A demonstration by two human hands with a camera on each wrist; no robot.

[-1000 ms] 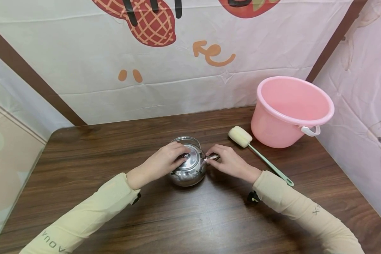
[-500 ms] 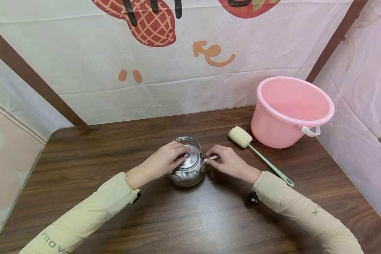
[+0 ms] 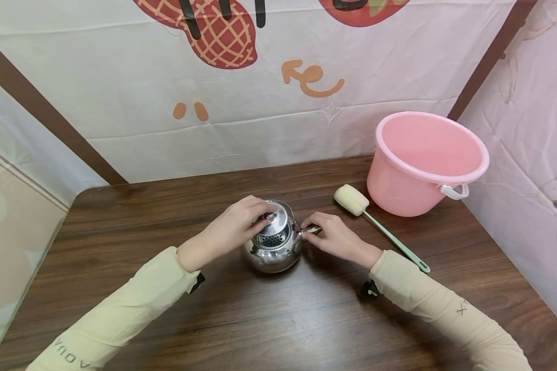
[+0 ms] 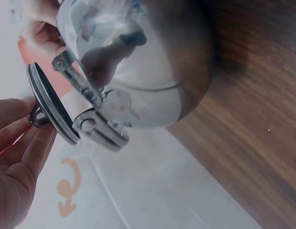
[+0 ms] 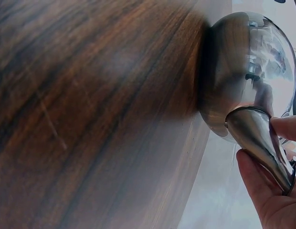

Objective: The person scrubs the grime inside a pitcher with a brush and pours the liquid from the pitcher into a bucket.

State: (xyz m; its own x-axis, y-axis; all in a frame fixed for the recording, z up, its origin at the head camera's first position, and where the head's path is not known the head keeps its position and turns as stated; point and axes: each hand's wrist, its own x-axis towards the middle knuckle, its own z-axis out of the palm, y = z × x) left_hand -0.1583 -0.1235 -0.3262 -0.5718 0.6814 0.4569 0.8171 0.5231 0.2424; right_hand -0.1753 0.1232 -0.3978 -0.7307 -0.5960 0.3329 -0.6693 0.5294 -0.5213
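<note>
A shiny steel teapot (image 3: 274, 259) stands upright on the table. My left hand (image 3: 232, 226) pinches the knob of its round lid (image 3: 276, 222), which is raised and tilted over the opening. Below the lid a perforated strainer (image 3: 272, 240) shows inside the pot. In the left wrist view the lid (image 4: 52, 107) is apart from the pot body (image 4: 138, 67), its knob between the fingers. My right hand (image 3: 336, 235) grips the spout (image 5: 260, 140) at the pot's right side, thumb and fingers on either side of it. The folding handle's hinge (image 4: 98, 124) shows in the left wrist view.
A pink bucket (image 3: 399, 188) with a white handle grip stands at the back right. Beside it lies a sponge brush (image 3: 351, 200) with a long green handle. Printed cloth walls (image 3: 241, 139) rise behind the dark wooden table (image 3: 167, 206) and at both sides.
The left hand has lifted the lid off the teapot's opening and tilted it, uncovering the strainer. My right hand keeps its grip on the spout, and the pot has barely moved.
</note>
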